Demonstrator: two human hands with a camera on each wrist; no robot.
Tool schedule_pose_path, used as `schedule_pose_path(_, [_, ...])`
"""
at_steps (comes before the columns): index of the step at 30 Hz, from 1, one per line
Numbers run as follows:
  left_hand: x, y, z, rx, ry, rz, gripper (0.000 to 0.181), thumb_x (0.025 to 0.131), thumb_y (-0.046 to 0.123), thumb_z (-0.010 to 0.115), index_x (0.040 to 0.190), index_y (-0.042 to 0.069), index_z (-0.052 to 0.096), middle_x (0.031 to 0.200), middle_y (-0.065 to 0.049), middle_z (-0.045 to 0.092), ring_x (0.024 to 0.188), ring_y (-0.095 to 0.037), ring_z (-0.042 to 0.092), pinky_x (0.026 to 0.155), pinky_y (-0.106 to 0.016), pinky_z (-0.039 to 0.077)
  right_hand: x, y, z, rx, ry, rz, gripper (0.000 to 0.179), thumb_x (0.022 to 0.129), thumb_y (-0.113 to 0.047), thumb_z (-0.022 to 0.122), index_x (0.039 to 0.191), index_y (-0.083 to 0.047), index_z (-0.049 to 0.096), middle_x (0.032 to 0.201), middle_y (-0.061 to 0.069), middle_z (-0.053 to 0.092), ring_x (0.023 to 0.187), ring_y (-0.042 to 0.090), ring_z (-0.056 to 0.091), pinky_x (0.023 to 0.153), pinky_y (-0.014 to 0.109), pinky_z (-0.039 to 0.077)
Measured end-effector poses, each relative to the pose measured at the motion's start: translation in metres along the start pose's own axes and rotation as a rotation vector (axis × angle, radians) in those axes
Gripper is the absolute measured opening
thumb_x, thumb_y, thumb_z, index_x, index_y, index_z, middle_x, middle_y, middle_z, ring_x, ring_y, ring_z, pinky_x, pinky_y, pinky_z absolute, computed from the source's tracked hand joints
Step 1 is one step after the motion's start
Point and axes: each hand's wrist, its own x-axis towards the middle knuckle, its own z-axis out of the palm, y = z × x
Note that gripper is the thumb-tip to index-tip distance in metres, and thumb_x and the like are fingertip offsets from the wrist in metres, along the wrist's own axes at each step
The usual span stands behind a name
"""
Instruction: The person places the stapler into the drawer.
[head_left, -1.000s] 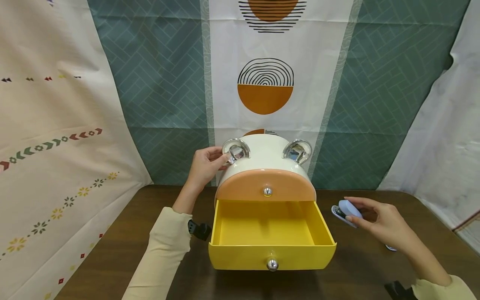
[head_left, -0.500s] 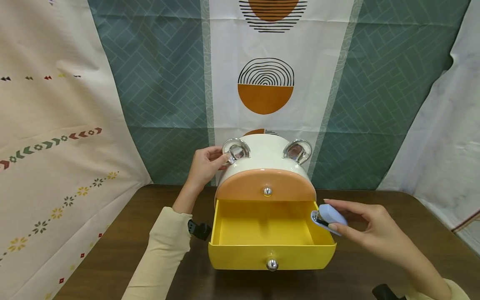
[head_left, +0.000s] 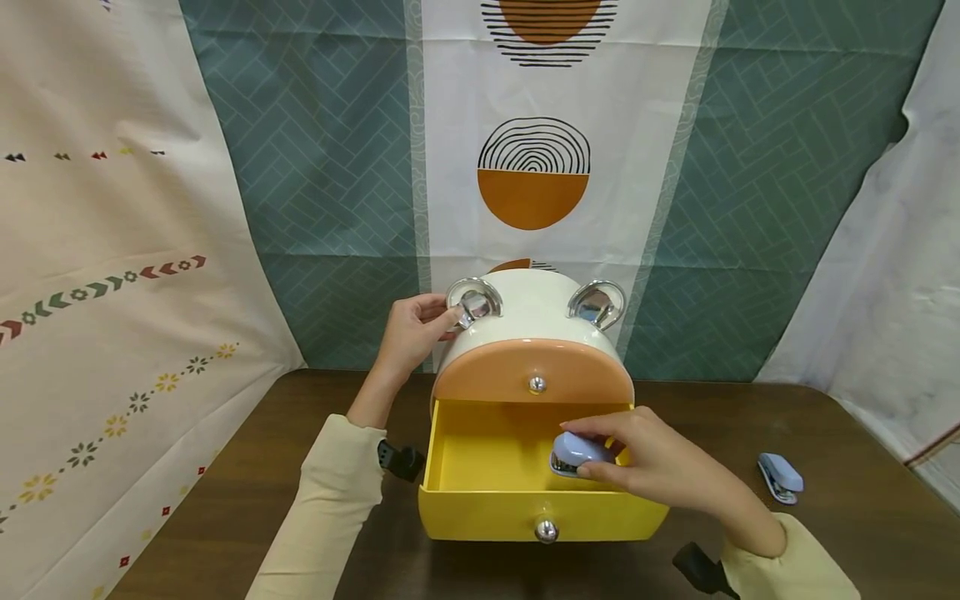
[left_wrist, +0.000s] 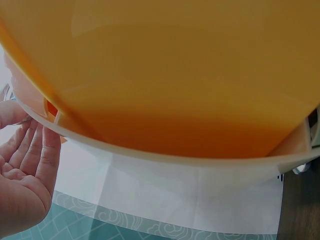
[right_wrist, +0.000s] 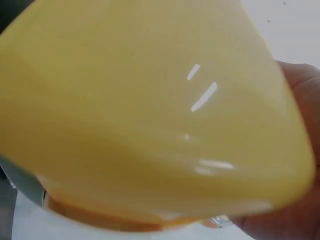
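Observation:
In the head view my right hand (head_left: 637, 458) pinches a small light-blue stapler (head_left: 579, 451) between thumb and fingers, over the pulled-out yellow drawer (head_left: 487, 454). My left hand (head_left: 412, 333) touches the silver ear (head_left: 474, 302) at the left of the white cabinet (head_left: 532, 304), thumb in front and fingers behind. The left wrist view shows this hand (left_wrist: 27, 170) against the cabinet's rim. In the right wrist view the drawer's outer side (right_wrist: 150, 100) hides the stapler and most of the hand (right_wrist: 295, 210).
A second light-blue stapler (head_left: 781, 477) lies on the dark wooden table (head_left: 750, 408), right of the drawer. Above the open drawer is a closed orange drawer (head_left: 577, 371) with a silver knob (head_left: 537, 384). Patterned cloths (head_left: 330, 167) hang behind and at both sides.
My right hand has carried the stapler leftward from above the table at right to over the yellow drawer. The second stapler has come into full view. My left hand has stayed put.

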Motion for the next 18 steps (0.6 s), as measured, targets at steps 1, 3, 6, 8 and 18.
schedule_pose_path(1, [0.0, 0.0, 0.0, -0.002, -0.001, -0.001, 0.027, 0.085, 0.007, 0.061, 0.106, -0.01, 0.062, 0.097, -0.025, 0.064, 0.081, -0.023, 0.065, 0.065, -0.028, 0.056, 0.003, 0.001, 0.001, 0.004, -0.029, -0.002, 0.029, 0.081, -0.013, 0.069, 0.108, -0.008, 0.063, 0.091, -0.008, 0.061, 0.074, 0.002, 0.053, 0.062, 0.02, 0.051])
schedule_pose_path(3, [0.0, 0.0, 0.001, -0.008, -0.006, 0.001, 0.027, 0.085, 0.007, 0.061, 0.106, -0.009, 0.062, 0.097, -0.025, 0.064, 0.081, -0.024, 0.065, 0.065, -0.028, 0.056, 0.007, 0.003, 0.002, 0.01, -0.082, 0.002, 0.026, 0.08, -0.011, 0.069, 0.106, -0.009, 0.064, 0.088, -0.009, 0.059, 0.072, 0.002, 0.051, 0.06, 0.02, 0.05])
schedule_pose_path(6, [0.0, -0.001, 0.001, -0.012, -0.006, 0.003, 0.026, 0.085, 0.007, 0.061, 0.106, -0.01, 0.062, 0.096, -0.025, 0.064, 0.081, -0.025, 0.065, 0.065, -0.029, 0.056, 0.012, 0.006, 0.002, -0.004, -0.158, 0.031, 0.026, 0.078, -0.009, 0.07, 0.103, -0.008, 0.066, 0.087, -0.009, 0.06, 0.07, 0.002, 0.05, 0.06, 0.019, 0.049])
schedule_pose_path(8, [0.0, 0.0, 0.0, -0.01, -0.001, 0.0, 0.026, 0.085, 0.007, 0.061, 0.105, -0.009, 0.062, 0.096, -0.025, 0.064, 0.082, -0.025, 0.065, 0.065, -0.029, 0.056, 0.015, 0.007, 0.003, -0.012, -0.206, 0.05, 0.025, 0.076, -0.007, 0.071, 0.1, -0.008, 0.067, 0.085, -0.01, 0.061, 0.069, 0.002, 0.05, 0.061, 0.019, 0.048])
schedule_pose_path(18, [0.0, 0.0, 0.001, -0.005, 0.001, -0.001, 0.027, 0.085, 0.007, 0.062, 0.106, -0.009, 0.062, 0.097, -0.025, 0.064, 0.084, -0.028, 0.065, 0.065, -0.028, 0.056, 0.022, 0.008, 0.006, -0.033, -0.281, 0.043, 0.023, 0.073, -0.002, 0.071, 0.096, -0.007, 0.069, 0.085, -0.009, 0.064, 0.072, 0.0, 0.056, 0.066, 0.02, 0.052])
